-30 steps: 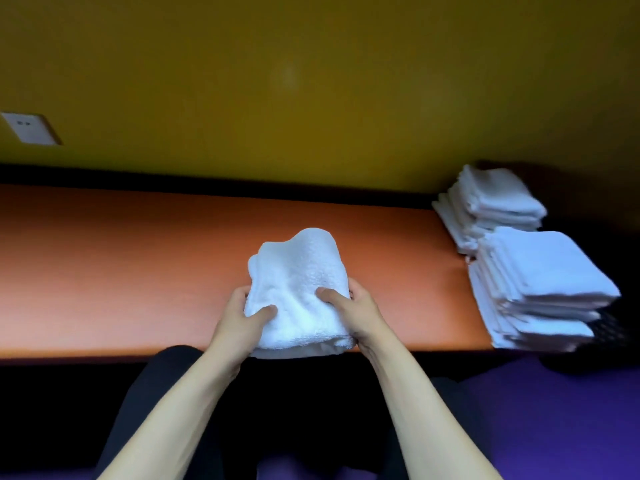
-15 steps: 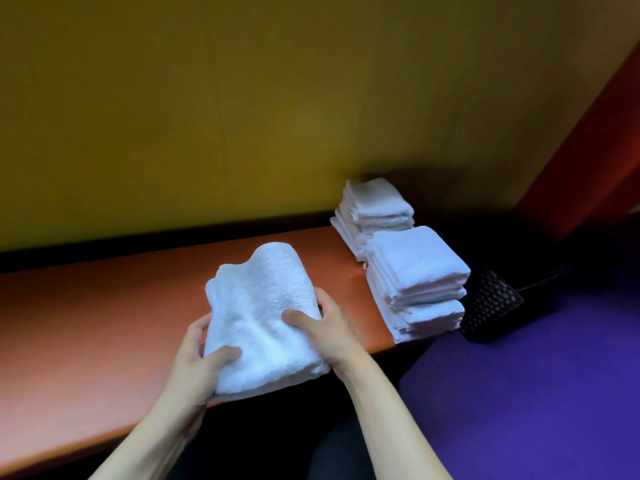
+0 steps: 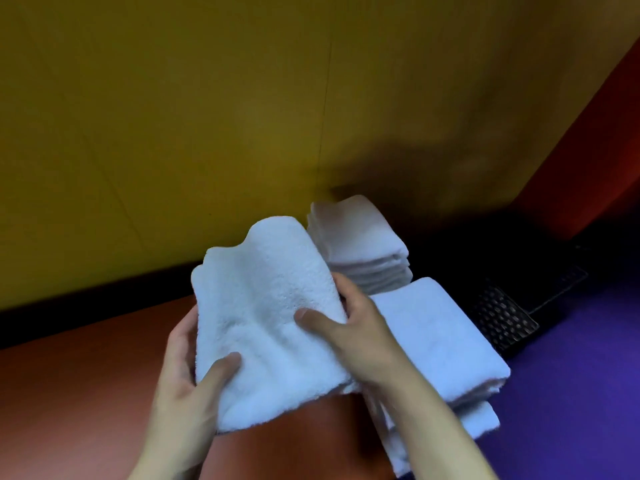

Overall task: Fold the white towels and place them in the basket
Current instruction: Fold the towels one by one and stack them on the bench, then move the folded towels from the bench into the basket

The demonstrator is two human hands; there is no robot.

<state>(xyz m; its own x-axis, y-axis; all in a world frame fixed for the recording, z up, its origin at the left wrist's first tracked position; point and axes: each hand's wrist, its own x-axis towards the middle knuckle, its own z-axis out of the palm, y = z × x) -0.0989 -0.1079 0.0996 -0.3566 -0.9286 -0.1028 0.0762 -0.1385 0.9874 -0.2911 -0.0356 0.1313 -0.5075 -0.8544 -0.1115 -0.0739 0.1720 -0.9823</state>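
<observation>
White folded towel [image 3: 266, 317] lies between left hand [image 3: 183, 379] and right hand [image 3: 353, 337], each grip seemingly pinching it.

A folded white towel [image 3: 266, 317], thick and fluffy with a nubbly pile, is held up off the orange counter [image 3: 86, 368], its far edge rumpled and curling upward. To its right two stacks of folded white towels stand on the counter's end: the near stack [image 3: 446, 344], tall and flat-topped, and the far stack [image 3: 360, 244] close by the yellow wall. A dark perforated basket [image 3: 502, 317] sits just beyond the near stack.
</observation>
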